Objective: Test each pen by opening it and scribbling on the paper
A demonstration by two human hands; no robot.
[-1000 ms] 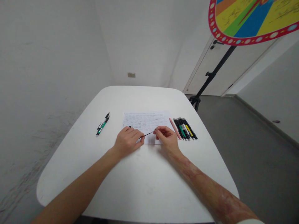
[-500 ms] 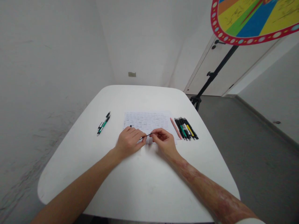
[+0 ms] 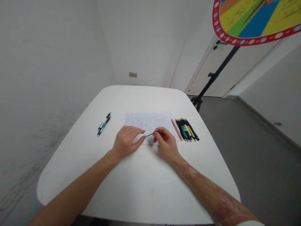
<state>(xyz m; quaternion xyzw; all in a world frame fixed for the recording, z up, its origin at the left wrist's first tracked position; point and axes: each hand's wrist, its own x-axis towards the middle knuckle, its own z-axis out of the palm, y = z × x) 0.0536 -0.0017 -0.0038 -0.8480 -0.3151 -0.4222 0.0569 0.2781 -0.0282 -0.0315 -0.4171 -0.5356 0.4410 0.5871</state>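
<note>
My right hand [image 3: 166, 139] pinches a thin dark rod [image 3: 150, 135], like a pen refill, between thumb and fingers. The rod slants down to the left, its far end close to my left thumb. My left hand [image 3: 127, 141] lies over the lower left of a sheet of paper [image 3: 150, 117] covered in lines of writing. Its thumb and index finger are stretched out and apart. A small dark tip [image 3: 131, 126] barely shows past its knuckles; what it belongs to is hidden.
Right of the sheet, a pink pen [image 3: 176, 129] lies beside a row of several pens [image 3: 187, 129], mostly black, with green, white and yellow parts. On the left lie black and green pens [image 3: 103, 125]. A colourful wheel [image 3: 254, 22] stands on a black stand [image 3: 217, 72] beyond the white table [image 3: 145, 188].
My left thumb and index finger have parted and the hand has shifted slightly left. The right hand has raised its end of the rod a little. The dark tip by the left knuckles shows less.
</note>
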